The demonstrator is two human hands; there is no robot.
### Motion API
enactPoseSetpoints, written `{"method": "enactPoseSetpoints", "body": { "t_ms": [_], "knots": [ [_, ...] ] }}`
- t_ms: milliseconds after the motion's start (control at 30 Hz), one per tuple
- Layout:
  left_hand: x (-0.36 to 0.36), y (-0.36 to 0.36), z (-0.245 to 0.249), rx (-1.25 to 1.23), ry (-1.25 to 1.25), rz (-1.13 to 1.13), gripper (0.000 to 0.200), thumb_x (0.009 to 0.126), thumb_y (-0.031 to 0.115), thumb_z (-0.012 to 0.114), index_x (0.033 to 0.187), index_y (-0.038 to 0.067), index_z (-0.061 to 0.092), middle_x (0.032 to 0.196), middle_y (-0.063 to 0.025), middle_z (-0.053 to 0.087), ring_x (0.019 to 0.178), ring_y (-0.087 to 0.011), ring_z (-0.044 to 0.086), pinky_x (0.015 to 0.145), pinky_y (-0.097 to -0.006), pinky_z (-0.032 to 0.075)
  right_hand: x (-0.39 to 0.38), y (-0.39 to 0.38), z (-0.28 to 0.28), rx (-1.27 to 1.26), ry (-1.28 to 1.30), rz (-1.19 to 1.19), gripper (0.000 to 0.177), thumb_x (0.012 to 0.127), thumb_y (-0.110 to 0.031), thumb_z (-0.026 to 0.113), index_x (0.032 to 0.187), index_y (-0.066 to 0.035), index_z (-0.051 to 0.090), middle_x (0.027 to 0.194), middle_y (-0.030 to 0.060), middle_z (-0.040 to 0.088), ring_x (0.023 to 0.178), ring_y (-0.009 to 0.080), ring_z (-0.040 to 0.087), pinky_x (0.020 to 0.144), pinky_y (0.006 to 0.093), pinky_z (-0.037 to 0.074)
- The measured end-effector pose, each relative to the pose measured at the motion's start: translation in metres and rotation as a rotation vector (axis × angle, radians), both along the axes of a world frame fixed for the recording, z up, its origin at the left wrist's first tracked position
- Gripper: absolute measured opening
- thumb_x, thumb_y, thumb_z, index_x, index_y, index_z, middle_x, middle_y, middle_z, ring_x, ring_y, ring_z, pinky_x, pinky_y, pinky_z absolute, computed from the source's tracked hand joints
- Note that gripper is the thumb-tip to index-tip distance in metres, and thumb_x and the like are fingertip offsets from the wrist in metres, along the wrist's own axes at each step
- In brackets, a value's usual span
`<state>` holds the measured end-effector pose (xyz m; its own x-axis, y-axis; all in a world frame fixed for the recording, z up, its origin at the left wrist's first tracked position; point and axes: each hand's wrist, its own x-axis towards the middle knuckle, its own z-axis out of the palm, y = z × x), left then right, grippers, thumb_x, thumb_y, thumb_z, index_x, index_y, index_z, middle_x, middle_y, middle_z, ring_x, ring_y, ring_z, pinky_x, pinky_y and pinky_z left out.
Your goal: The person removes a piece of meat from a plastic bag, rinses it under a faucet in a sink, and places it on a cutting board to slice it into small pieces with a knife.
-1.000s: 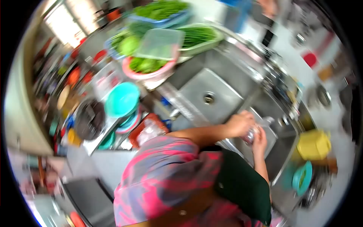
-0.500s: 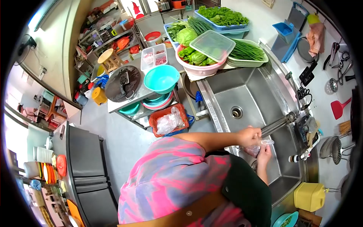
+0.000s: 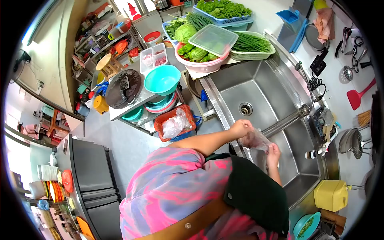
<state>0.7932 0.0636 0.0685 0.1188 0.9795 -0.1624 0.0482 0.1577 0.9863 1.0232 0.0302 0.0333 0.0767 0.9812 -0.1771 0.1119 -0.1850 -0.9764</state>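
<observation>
A clear plastic bag (image 3: 256,140) with something reddish inside, perhaps meat, is stretched between my two hands above the steel double sink. My left hand (image 3: 241,129) pinches the end nearer the far basin. The other end is gripped by my right hand (image 3: 273,156), over the near basin (image 3: 298,160). Part of what is in the bag is hidden by its creased film.
The far basin (image 3: 256,90) has a drain and a tap hose beside it. Baskets of greens and a pink bowl (image 3: 200,66) under a lid stand beyond. A turquoise bowl (image 3: 162,80) sits on the side table (image 3: 120,113). A yellow jug (image 3: 332,196) stands at right.
My hands have moved apart, my left hand going left and up. The bag, bunched up before, is now stretched between them. The view has shifted slightly.
</observation>
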Motion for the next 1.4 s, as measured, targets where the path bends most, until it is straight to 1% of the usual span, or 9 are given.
{"method": "enactPoseSetpoints", "body": {
  "t_ms": [133,233,333,467,600,733,900,1000,1400],
  "knots": [
    [0.002,-0.003,0.008,-0.304,-0.413,-0.109,0.025,0.082,0.023,0.065,0.066,0.008,0.054,0.065,-0.0002,0.055,0.057,-0.0046,0.048,0.050,-0.0192,0.039,-0.017,-0.004,0.033,0.334,0.007,0.195,0.015,0.083,-0.001,0.054,0.097,-0.002,0.054,0.092,0.0026,0.059,0.085,0.0124,0.053,0.079,0.0253,0.042],
    [0.001,-0.001,0.004,-0.269,-0.026,-0.219,0.027,0.079,0.026,0.068,0.063,0.008,0.055,0.068,-0.0004,0.055,0.058,-0.0066,0.048,0.051,-0.0220,0.041,-0.029,-0.005,0.049,0.360,-0.156,0.402,0.021,0.080,-0.002,0.056,0.101,-0.002,0.054,0.095,0.0074,0.061,0.087,0.0175,0.056,0.078,0.0287,0.044],
    [0.003,-0.009,-0.002,0.746,0.734,-0.220,0.023,0.073,0.019,0.071,0.061,0.006,0.057,0.063,0.0013,0.056,0.056,-0.0083,0.047,0.051,-0.0261,0.042,-0.037,-0.008,0.061,0.346,-0.584,0.619,0.021,0.085,-0.018,0.052,0.101,-0.006,0.054,0.095,0.0174,0.061,0.086,0.0335,0.058,0.074,0.0398,0.046],
    [-0.001,-0.017,-0.003,-0.235,-0.444,0.093,0.025,0.072,-0.009,0.058,0.060,0.008,0.043,0.071,-0.0080,0.059,0.060,-0.0144,0.057,0.049,-0.0255,0.046,-0.032,-0.010,0.065,0.123,-0.871,0.626,0.024,0.086,-0.029,0.045,0.093,-0.009,0.055,0.086,0.0185,0.061,0.075,0.0372,0.059,0.065,0.0469,0.046],
    [-0.011,-0.015,-0.009,-0.625,-0.692,0.336,0.023,0.074,-0.011,0.048,0.086,0.009,0.046,0.076,-0.0084,0.056,0.067,-0.0176,0.059,0.051,-0.0243,0.049,-0.033,-0.001,0.074,0.039,-0.965,0.708,0.022,0.082,-0.026,0.048,0.094,-0.008,0.055,0.088,0.0182,0.060,0.079,0.0362,0.058,0.068,0.0449,0.046],
    [-0.017,-0.013,-0.019,-0.769,-0.855,0.150,0.021,0.075,-0.006,0.050,0.094,0.004,0.052,0.078,-0.0086,0.058,0.065,-0.0165,0.059,0.053,-0.0243,0.049,-0.062,0.010,0.066,0.689,-0.688,0.475,0.017,0.079,-0.015,0.049,0.090,-0.004,0.055,0.092,0.0179,0.058,0.087,0.0336,0.056,0.074,0.0415,0.044],
    [-0.021,-0.015,-0.038,-0.599,-0.211,-0.001,0.011,0.073,0.000,0.058,0.084,0.002,0.057,0.061,-0.0050,0.056,0.044,-0.0161,0.048,0.044,-0.0278,0.040,-0.064,0.022,0.041,0.599,-0.633,0.660,0.014,0.078,-0.007,0.050,0.089,-0.001,0.056,0.092,0.0177,0.059,0.087,0.0339,0.057,0.076,0.0412,0.045],
    [-0.021,-0.022,-0.028,0.060,0.605,0.029,0.010,0.079,0.003,0.054,0.083,0.001,0.063,0.067,-0.0062,0.061,0.055,-0.0147,0.055,0.052,-0.0280,0.045,-0.054,0.021,0.026,0.197,-0.821,0.593,0.020,0.075,-0.012,0.058,0.092,-0.002,0.056,0.089,0.0175,0.061,0.086,0.0350,0.059,0.074,0.0419,0.047],
    [0.005,-0.002,-0.013,-0.762,-0.373,-0.024,0.037,0.096,0.031,0.026,0.107,0.001,0.045,0.093,-0.0147,0.060,0.086,-0.0276,0.061,0.068,-0.0432,0.053,-0.013,-0.008,-0.008,-0.014,-0.563,0.418,0.077,0.060,-0.026,0.076,0.125,-0.010,0.038,0.098,0.0170,0.061,0.092,0.0296,0.060,0.081,0.0375,0.046]
  ]
}}
